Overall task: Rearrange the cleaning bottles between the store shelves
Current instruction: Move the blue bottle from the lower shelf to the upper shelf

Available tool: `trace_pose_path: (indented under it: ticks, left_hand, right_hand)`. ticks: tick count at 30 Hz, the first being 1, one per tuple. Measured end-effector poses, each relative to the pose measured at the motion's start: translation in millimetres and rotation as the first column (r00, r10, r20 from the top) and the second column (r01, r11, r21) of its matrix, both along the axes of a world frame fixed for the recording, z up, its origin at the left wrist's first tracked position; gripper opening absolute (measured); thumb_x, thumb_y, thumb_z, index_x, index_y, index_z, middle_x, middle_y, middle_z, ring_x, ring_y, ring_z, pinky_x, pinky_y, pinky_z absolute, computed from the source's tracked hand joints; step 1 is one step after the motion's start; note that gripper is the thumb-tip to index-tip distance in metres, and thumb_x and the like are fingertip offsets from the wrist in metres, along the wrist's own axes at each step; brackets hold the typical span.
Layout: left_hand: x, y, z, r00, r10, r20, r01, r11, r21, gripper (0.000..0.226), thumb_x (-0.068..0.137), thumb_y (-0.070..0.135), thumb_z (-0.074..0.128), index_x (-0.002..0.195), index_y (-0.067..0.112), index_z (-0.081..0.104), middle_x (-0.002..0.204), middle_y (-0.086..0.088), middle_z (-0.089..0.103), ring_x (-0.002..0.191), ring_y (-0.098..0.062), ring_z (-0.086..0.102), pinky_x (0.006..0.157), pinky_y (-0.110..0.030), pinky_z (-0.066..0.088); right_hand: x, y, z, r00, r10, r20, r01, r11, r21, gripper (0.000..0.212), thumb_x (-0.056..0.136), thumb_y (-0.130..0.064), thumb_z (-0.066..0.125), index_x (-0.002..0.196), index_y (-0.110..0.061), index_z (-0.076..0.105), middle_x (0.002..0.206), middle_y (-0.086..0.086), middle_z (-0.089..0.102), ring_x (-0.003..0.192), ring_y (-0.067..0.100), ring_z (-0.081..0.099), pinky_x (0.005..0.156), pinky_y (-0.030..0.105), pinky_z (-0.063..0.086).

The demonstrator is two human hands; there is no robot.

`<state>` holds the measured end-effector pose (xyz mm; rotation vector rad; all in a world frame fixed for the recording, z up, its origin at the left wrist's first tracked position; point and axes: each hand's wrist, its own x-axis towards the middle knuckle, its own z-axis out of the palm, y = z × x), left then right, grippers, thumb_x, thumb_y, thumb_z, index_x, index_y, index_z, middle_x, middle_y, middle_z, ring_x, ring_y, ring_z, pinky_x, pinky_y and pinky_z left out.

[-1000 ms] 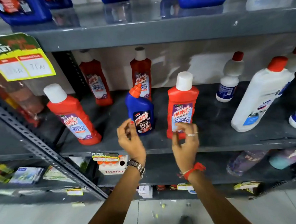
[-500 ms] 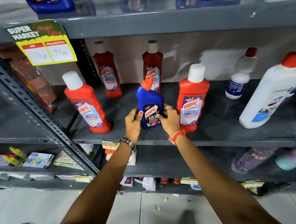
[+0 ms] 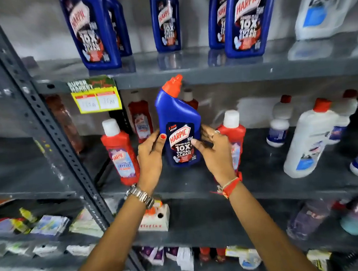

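Observation:
A blue Harpic bottle [image 3: 178, 122] with an orange-red cap is held upright in the air in front of the middle shelf [image 3: 262, 184]. My left hand [image 3: 151, 156] grips its left side and my right hand [image 3: 214, 152] grips its right side. Its cap reaches up to the front edge of the upper shelf [image 3: 212, 74]. Several larger blue Harpic bottles [image 3: 91, 29] stand on that upper shelf. Red Harpic bottles with white caps stand on the middle shelf, one left of my hands [image 3: 120, 154] and one partly hidden behind my right hand [image 3: 234, 131].
White bottles with red caps [image 3: 311, 141] stand at the right of the middle shelf, with a large white jug [image 3: 324, 8] above them. A yellow price tag [image 3: 97, 98] hangs from the upper shelf's edge. A slanted grey upright [image 3: 43, 121] runs at the left. Small packets fill the lower shelves.
Both hands closed on the blue bottle and lifted it off the middle shelf. The view has tilted up, so the upper shelf's blue bottles now show.

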<state>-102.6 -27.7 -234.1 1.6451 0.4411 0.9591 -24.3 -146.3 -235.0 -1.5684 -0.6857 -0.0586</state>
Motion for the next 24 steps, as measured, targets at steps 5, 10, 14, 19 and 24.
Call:
trace_pose_path:
  ticks: [5,10,14,19,24]
  left_hand:
    - [-7,-4,77,0.996,-0.025,0.083,0.019,0.997,0.074,0.042,0.076,0.049,0.053,0.106,0.022,0.064,0.104,-0.01,0.071,0.098,-0.035,0.065,0.087,-0.058,0.051]
    - [2,-5,152,0.967,-0.107,0.231,0.073,0.985,0.154,0.02,0.091,0.024,0.048,0.086,0.03,0.067,0.084,0.007,0.071,0.08,-0.015,0.067,0.074,-0.035,0.057]
    - [23,8,202,0.954,-0.123,0.272,0.088,0.987,0.138,0.022,0.093,0.024,0.044,0.09,0.019,0.065,0.08,0.004,0.068,0.066,-0.007,0.065,0.054,-0.019,0.055]
    - [63,28,234,0.97,-0.114,0.215,0.106,0.993,0.05,0.026,0.095,0.024,0.041,0.076,0.021,0.058,0.071,0.004,0.062,0.054,-0.007,0.059,0.046,-0.021,0.047]
    - [93,44,230,0.986,-0.141,0.092,0.146,0.988,-0.049,0.02,0.095,0.025,0.041,0.1,0.013,0.056,0.076,0.002,0.06,0.064,-0.01,0.056,0.055,-0.025,0.047]
  right_hand:
    - [-3,-13,78,0.993,0.029,0.117,-0.04,0.995,0.09,0.033,0.077,-0.001,0.065,0.11,-0.008,0.062,0.096,-0.007,0.068,0.088,-0.001,0.065,0.083,0.016,0.052]
    - [5,-11,148,0.976,-0.007,0.217,-0.027,0.988,0.154,0.034,0.075,-0.006,0.069,0.108,-0.01,0.064,0.088,-0.015,0.065,0.072,-0.015,0.06,0.073,0.002,0.047]
    - [19,1,198,0.952,-0.051,0.301,-0.01,0.98,0.196,0.032,0.074,-0.007,0.07,0.106,-0.008,0.065,0.088,-0.006,0.065,0.074,-0.008,0.06,0.076,0.01,0.05]
    - [55,34,229,0.96,-0.106,0.26,0.06,0.983,0.176,0.034,0.072,-0.002,0.07,0.106,-0.002,0.063,0.099,0.014,0.071,0.087,0.019,0.065,0.09,0.038,0.054]
    - [86,54,222,0.979,-0.121,0.163,0.108,0.99,0.089,0.03,0.073,-0.002,0.07,0.101,0.001,0.064,0.103,0.02,0.07,0.094,0.029,0.066,0.092,0.046,0.052]
